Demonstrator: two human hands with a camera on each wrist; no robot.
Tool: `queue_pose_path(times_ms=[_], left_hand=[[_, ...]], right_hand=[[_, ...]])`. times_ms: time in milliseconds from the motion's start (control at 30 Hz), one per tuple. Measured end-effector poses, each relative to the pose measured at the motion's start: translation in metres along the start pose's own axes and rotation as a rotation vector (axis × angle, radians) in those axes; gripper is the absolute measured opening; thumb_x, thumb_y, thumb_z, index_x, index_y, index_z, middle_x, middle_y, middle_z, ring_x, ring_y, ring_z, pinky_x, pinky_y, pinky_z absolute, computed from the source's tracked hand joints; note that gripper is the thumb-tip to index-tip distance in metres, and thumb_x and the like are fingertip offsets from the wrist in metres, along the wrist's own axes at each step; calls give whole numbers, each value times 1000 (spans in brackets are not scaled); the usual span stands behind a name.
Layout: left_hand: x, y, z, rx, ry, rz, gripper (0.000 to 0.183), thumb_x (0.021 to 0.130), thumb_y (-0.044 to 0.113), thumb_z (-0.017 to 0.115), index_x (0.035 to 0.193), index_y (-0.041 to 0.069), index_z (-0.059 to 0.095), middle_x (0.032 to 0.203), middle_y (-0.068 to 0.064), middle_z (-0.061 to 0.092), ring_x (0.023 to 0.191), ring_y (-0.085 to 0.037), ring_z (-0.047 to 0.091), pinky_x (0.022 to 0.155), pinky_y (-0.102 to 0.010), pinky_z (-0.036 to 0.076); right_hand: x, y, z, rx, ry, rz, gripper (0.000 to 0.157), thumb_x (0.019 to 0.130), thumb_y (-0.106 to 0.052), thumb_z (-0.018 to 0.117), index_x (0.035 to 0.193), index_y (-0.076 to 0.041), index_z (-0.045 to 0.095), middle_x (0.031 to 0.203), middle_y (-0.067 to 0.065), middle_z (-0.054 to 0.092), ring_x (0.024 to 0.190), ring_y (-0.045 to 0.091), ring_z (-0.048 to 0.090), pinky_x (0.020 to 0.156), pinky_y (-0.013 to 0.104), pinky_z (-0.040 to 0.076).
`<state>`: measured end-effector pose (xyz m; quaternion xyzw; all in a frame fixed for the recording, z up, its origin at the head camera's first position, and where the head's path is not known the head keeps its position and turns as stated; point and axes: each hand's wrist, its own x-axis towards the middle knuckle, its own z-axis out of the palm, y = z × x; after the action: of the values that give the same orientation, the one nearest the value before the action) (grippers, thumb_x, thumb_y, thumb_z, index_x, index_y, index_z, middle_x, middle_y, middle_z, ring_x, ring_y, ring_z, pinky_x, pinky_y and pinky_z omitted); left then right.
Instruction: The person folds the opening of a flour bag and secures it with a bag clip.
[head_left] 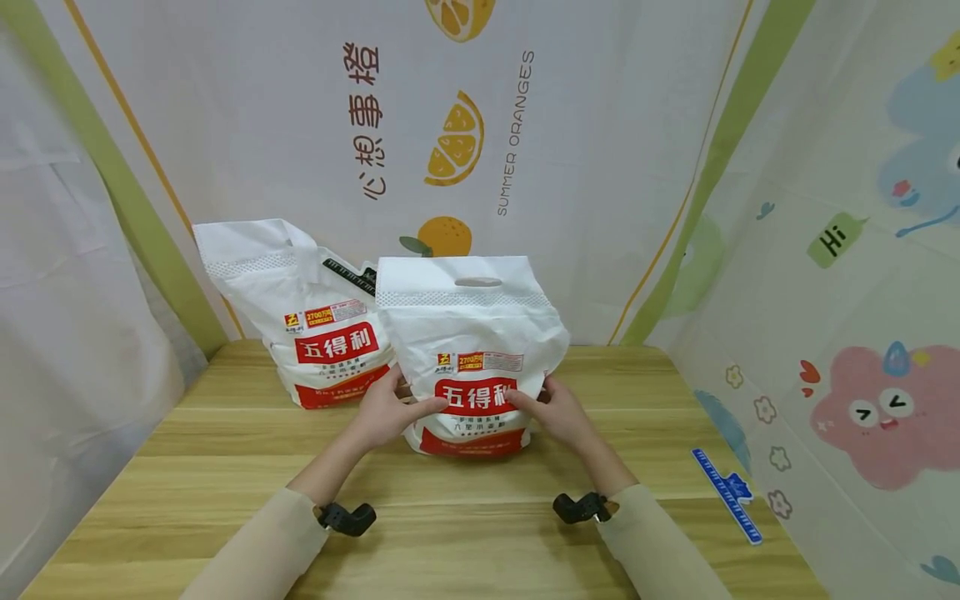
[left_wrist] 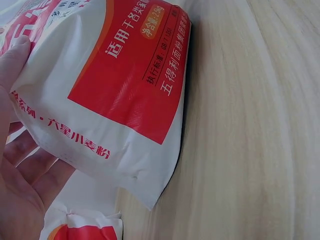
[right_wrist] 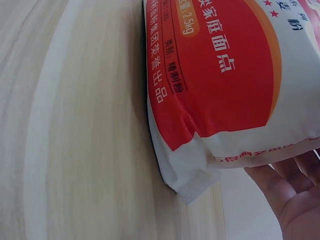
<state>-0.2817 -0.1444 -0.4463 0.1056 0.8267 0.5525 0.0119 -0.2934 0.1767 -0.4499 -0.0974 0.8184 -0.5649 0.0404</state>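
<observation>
A white flour bag [head_left: 472, 333] with red printed panels stands upright at mid-table, its top flap with a handle slot folded forward. My left hand [head_left: 390, 412] holds its left side, thumb on the front and fingers round the side. On the opposite side my right hand [head_left: 558, 410] grips it the same way. Both wrist views show the bag's lower front, with its bottom edge at the wood surface; the fingertips behind the bag are hidden. A second flour bag [head_left: 330, 333] stands behind and to the left, partly covered by the first.
A dark green strip with light markings [head_left: 348, 275] lies against the rear bag's top. On the table's right side lies a similar blue strip [head_left: 727, 496]. The wooden table [head_left: 465, 533] is bounded by a printed curtain [head_left: 600, 167] at the back and sides.
</observation>
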Motion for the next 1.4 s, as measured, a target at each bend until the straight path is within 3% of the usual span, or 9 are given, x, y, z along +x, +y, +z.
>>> queue_pose_path(times_ms=[633, 900, 1033, 1167, 1300, 1400], left_hand=[[-9, -2, -9, -1, 0, 25, 76, 92, 46, 90, 151, 17, 52, 145, -12, 70, 136, -38, 68, 103, -49, 64], [-16, -2, -7, -43, 2, 17, 75, 92, 44, 90, 151, 17, 52, 143, -12, 73, 131, -34, 72, 102, -47, 65], [-18, 3, -10, 6, 12, 64, 77, 95, 42, 88, 155, 16, 48, 146, -14, 69, 136, -36, 68, 111, -53, 60], [-20, 17, -25, 63, 107, 131, 87, 98, 43, 83, 165, 14, 35, 159, -17, 56, 145, -42, 59, 116, -61, 53], [-17, 47, -49, 152, 329, 299, 89, 103, 36, 77, 170, 7, 26, 168, -22, 41, 152, -44, 48, 120, -67, 48], [-13, 74, -63, 262, 508, 472, 81, 103, 26, 75, 167, -1, 32, 164, -26, 42, 153, -43, 43, 122, -68, 41]], right_hand=[[-2, -2, 10, -4, 7, -39, 64, 99, -47, 82, 151, -17, 59, 143, 10, 71, 131, 32, 70, 108, 52, 60], [-7, -1, 15, -18, 2, -68, 60, 102, -43, 78, 150, -15, 58, 141, 11, 72, 129, 31, 70, 106, 50, 61], [-11, -2, 13, -63, 5, -90, 57, 106, -41, 73, 152, -12, 57, 141, 15, 71, 132, 34, 69, 110, 54, 59], [-18, -5, 1, -86, 91, -90, 56, 108, -44, 68, 152, -10, 57, 145, 18, 69, 138, 39, 65, 116, 59, 53], [-20, -12, -21, -69, 138, -115, 55, 111, -46, 64, 151, -10, 57, 151, 16, 65, 143, 38, 62, 119, 60, 51], [-19, -16, -32, -39, 150, -131, 55, 112, -46, 62, 153, -10, 55, 154, 14, 63, 145, 36, 60, 120, 58, 50]])
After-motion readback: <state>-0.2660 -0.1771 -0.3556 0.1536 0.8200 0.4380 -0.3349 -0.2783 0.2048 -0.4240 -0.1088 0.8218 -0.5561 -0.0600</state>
